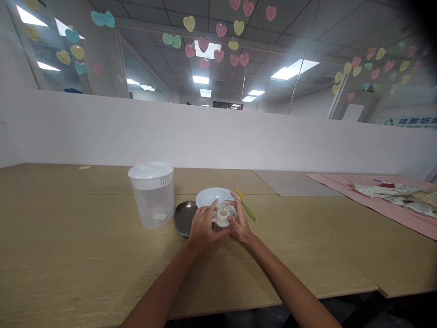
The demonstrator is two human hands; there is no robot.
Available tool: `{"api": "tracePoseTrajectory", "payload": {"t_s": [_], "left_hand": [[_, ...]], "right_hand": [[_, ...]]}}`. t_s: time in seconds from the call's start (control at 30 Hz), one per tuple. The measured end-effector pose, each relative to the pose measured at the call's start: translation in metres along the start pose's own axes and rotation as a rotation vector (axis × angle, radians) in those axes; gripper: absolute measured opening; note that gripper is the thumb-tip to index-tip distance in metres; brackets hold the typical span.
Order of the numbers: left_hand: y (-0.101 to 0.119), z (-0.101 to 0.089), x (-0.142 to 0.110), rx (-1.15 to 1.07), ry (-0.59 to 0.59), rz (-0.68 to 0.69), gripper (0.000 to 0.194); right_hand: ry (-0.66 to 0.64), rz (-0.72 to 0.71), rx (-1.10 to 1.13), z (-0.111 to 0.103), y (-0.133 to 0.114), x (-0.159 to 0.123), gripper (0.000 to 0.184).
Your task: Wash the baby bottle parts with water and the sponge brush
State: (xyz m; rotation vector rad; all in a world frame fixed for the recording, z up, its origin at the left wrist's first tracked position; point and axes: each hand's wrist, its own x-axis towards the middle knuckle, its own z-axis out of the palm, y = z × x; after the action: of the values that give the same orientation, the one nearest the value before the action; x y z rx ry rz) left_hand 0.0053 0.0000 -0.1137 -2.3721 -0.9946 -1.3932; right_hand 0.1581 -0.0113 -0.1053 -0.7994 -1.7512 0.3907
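Note:
Between my two hands is what looks like a baby bottle (223,215), with a clear domed cap, a white collar and a handle at its side. My left hand (204,224) curls round its left side, thumb toward the middle. From the right, my right hand (241,224) grips it, the thumb against the collar. The bottle's lower part is hidden by my hands. Just beyond them sits a white bowl (208,196). A dark metal dish (183,218) lies beside my left hand, and a green-handled brush (249,211) with a yellow head lies beyond my right hand.
A clear plastic bucket (152,200) with a white lid stands at the left on the wooden table (85,255). To the far right lies a pink cloth (362,200) with patterned fabric pieces (403,196) on it. A white partition wall (221,136) with glass above closes the back.

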Motion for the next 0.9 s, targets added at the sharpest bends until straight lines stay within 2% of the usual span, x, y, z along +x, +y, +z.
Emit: {"api": "tracePoseTrajectory", "payload": {"t_s": [0.2,0.37,0.5,0.6,0.7,0.77,0.83,0.9], "left_hand": [[0.002,0.009,-0.005,-0.074,-0.039,-0.02,0.054],[0.003,0.013,-0.006,-0.081,-0.022,-0.009,0.056],[0.004,0.01,-0.004,-0.042,0.019,0.042,0.062],[0.005,0.007,-0.002,-0.041,0.008,0.036,0.068],[0.008,0.005,0.0,-0.052,-0.016,-0.02,0.072],[0.01,0.003,0.0,-0.055,-0.034,-0.04,0.073],[0.011,0.002,0.001,-0.056,-0.037,-0.049,0.072],[0.012,0.002,0.001,-0.056,-0.025,-0.052,0.069]], "right_hand": [[-0.028,0.08,-0.09,0.003,-0.006,-0.001,0.055],[0.024,0.114,-0.069,0.002,-0.004,-0.001,0.049],[0.04,0.072,-0.161,0.002,-0.006,-0.003,0.052],[0.184,0.009,-0.205,0.002,-0.008,-0.005,0.058],[0.45,-0.023,-0.164,-0.002,-0.009,-0.002,0.064],[0.587,0.019,-0.134,-0.006,-0.006,0.004,0.065],[0.6,0.103,-0.119,-0.011,-0.001,0.01,0.059],[0.492,0.177,-0.119,-0.014,0.006,0.014,0.05]]}}
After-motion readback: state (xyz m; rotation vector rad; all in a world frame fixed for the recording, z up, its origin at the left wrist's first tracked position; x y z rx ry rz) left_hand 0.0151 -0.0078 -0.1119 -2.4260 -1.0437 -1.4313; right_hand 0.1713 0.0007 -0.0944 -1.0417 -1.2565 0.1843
